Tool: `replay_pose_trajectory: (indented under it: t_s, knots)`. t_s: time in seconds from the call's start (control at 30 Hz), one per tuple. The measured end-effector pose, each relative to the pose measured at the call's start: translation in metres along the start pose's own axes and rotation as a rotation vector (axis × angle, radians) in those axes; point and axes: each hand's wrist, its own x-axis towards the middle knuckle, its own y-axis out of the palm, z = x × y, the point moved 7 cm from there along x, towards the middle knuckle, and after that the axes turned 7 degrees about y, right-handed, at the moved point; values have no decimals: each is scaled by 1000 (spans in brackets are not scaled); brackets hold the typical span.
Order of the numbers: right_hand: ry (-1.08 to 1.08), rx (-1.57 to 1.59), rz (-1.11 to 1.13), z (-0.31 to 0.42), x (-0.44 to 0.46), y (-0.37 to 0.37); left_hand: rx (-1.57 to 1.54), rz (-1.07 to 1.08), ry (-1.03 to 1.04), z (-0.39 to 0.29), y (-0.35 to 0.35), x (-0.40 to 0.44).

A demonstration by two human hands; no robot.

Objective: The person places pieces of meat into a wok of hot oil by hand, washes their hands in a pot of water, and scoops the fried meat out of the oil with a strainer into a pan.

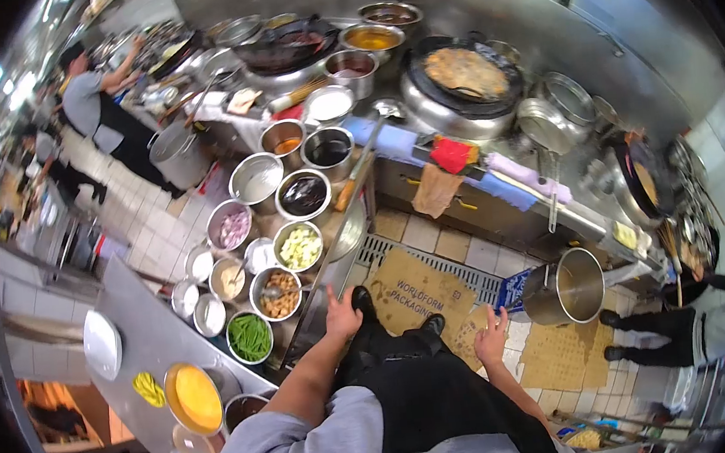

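My left hand (344,316) hangs beside the edge of the ingredient counter, fingers apart, holding nothing. Closest to it on the counter are a bowl of brown chunks (280,296) with a spoon in it, a bowl of chopped green-white vegetable (300,246) and a bowl of green beans or similar green strips (250,336). My right hand (491,339) is held out over the floor with its fingers spread and nothing in it. To its right stands a tall metal pot (580,285), apart from the hand.
A wok (463,78) with pale brown food sits on the range ahead. Flattened cardboard (424,294) covers the floor below me. A co-worker (100,107) stands at the far left, another person (691,331) at the right. A container of yellow liquid (195,400) stands on the left table.
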Motion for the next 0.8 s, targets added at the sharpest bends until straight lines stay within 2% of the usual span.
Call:
replay_pose_trajectory:
  t_s: [0.17, 0.23, 0.3, 0.37, 0.43, 0.5, 0.53, 0.6, 0.67, 0.8]
  knots:
    - [17, -76, 72, -15, -13, 8, 154, -226, 230, -14, -25, -4]
    - [171, 18, 190, -26, -22, 9, 169, -250, 178, -15, -34, -3]
    - [168, -17, 175, -34, -27, 14, 184, -277, 142, -15, -38, 0]
    - [166, -46, 158, -44, -33, 25, 174, -162, 0, -3, -34, 5]
    - [135, -98, 214, -64, -42, 51, 181, -105, -22, -6, -34, 8]
    - [260, 180, 816, -169, -69, 173, 191, -46, -36, -8, -30, 8]
    - [260, 188, 809, -149, -67, 157, 219, -45, -47, -8, -30, 8]
    - [595, 269, 986, -102, -75, 116, 251, -56, -54, -9, -33, 10]
    - [601, 342, 932, -111, -76, 131, 269, 29, -76, -5, -30, 8]
    - [707, 542, 865, -125, -79, 142, 295, 38, -71, 0, -28, 7]
